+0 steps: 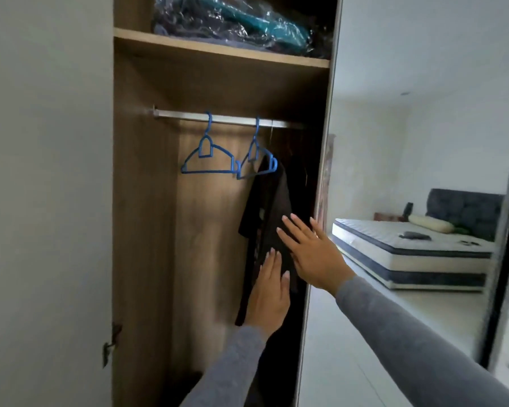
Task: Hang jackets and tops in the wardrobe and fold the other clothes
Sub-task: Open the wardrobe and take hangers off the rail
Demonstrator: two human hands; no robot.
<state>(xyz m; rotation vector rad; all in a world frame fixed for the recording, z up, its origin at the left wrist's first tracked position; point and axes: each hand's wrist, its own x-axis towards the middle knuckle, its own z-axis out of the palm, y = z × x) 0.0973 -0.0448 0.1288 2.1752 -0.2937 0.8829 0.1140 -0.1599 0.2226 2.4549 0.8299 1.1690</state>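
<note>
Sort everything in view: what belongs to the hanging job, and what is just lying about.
Job: black top, blue hangers, rail, left hand and right hand flat on the top.
Lying about: plastic-wrapped bundle on the shelf, bed in the mirror.

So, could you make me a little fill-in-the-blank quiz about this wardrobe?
____ blue hangers hang on the rail. The left hand and the right hand lie flat against the top, whose colour is ____. The plastic-wrapped bundle lies ____ the rail.
Missing: two; black; above.
</note>
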